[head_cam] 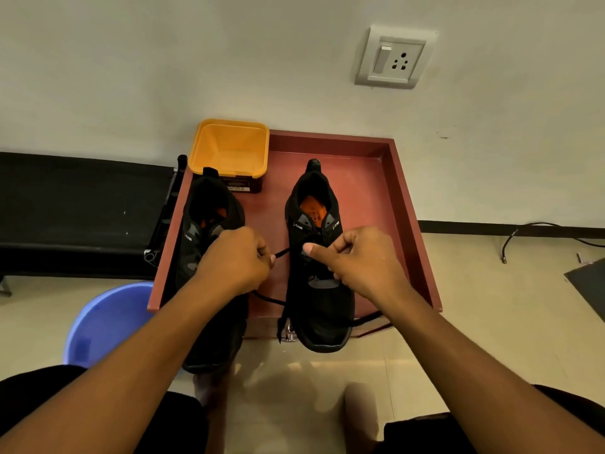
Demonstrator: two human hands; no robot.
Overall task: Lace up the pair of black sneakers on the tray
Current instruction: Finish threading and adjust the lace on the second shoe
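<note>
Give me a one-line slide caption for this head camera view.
Lacing up on a red tray: left hand pinches the lace, right hand grips the black sneaker.

Two sneakers (319, 257) side by side on tray (406, 204)

Plain off-white wall (163, 60) ran across the far side, white switch and socket plate (393, 57) sat high on it at right, dark skirting (474, 226) lined its foot, pale floor tiles (491, 290) lay softly lit, black bench (75, 204) stood left, blue tub (108, 322) sat near left, black cable (537, 228) trailed far right.
</note>
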